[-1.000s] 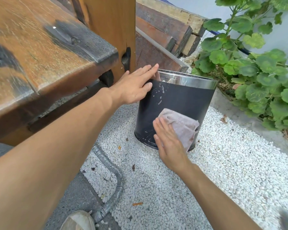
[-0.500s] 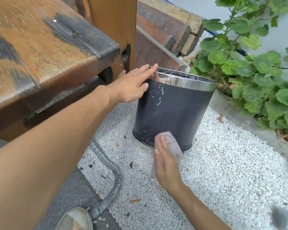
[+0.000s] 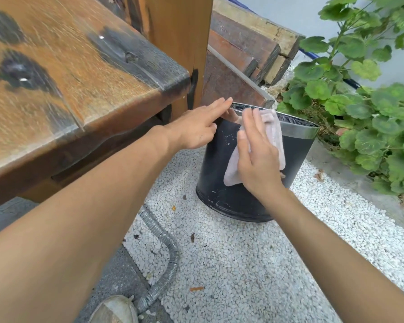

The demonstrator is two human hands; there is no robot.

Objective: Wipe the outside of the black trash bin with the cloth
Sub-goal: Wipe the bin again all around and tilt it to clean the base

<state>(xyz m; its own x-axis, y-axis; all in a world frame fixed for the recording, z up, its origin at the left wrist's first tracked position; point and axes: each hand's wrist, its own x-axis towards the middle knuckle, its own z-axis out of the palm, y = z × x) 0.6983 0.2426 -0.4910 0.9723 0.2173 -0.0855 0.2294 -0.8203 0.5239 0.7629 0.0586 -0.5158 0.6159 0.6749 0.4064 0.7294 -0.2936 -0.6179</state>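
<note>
Your right hand [image 3: 258,159] lies flat with the fingers spread and straight, pressing the cloth [image 3: 273,134] against the near side of the black trash bin [image 3: 296,157]. The pale pink cloth runs from the shiny metal rim [image 3: 299,131] down to about the middle of the wall, with one corner hanging out below your palm on the left. Your left hand [image 3: 196,129] is open too, fingers straight and close together, their tips touching the rim at the bin's upper left edge; the palm rests against the bin's left side.

The bin stands on the white gravel [image 3: 243,264], leaning slightly, just beside the wooden post [image 3: 180,43] and the corner of the wooden table [image 3: 79,78]. White specks dot the black wall near the rim and near the base. A dark bag liner [image 3: 294,120] shows inside the opening. A green leafy plant [image 3: 359,108] grows to the right of the bin, near it. A ribbed grey hose [image 3: 163,259] curves across the ground below the bin, and the toe of your shoe [image 3: 114,310] shows at the bottom edge.
</note>
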